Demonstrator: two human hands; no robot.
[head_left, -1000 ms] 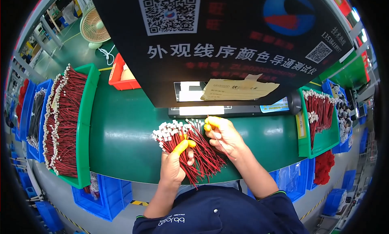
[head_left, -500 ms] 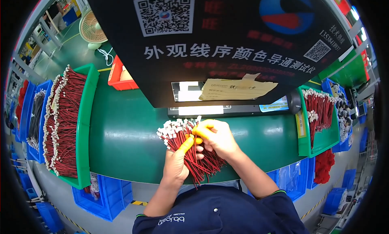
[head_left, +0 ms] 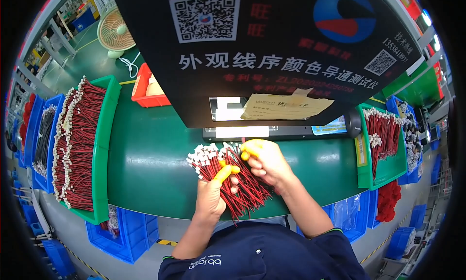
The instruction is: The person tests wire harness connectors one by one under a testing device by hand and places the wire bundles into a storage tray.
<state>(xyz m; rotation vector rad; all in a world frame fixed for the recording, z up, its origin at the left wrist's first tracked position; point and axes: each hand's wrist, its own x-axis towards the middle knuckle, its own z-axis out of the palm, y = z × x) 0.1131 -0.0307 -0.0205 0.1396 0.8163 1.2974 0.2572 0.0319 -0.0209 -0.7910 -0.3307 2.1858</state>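
Observation:
My left hand [head_left: 212, 195], with yellow finger covers, is closed around a thick bundle of red-and-black cables [head_left: 242, 188]. White connectors [head_left: 204, 155] crowd the bundle's far end, and the loose wire ends fan out toward me. Just right of those connectors, my right hand [head_left: 272, 164] is pinched together, with yellow covers on its thumb and finger. A thin reddish strand shows above these fingertips, seemingly one cable; most of it is hidden by the hand.
A black tester [head_left: 276, 61] with a lit window overhangs the green tabletop [head_left: 150, 154]. Green trays of similar cables stand left [head_left: 101, 178] and right [head_left: 388, 175]. An orange bin [head_left: 148, 100] sits behind, and a blue bin [head_left: 128, 236] lies below the table edge.
My right hand has shifted slightly right, away from my left fingers and the bundle's connectors. My left hand keeps its hold on the bundle. The view has tilted slightly.

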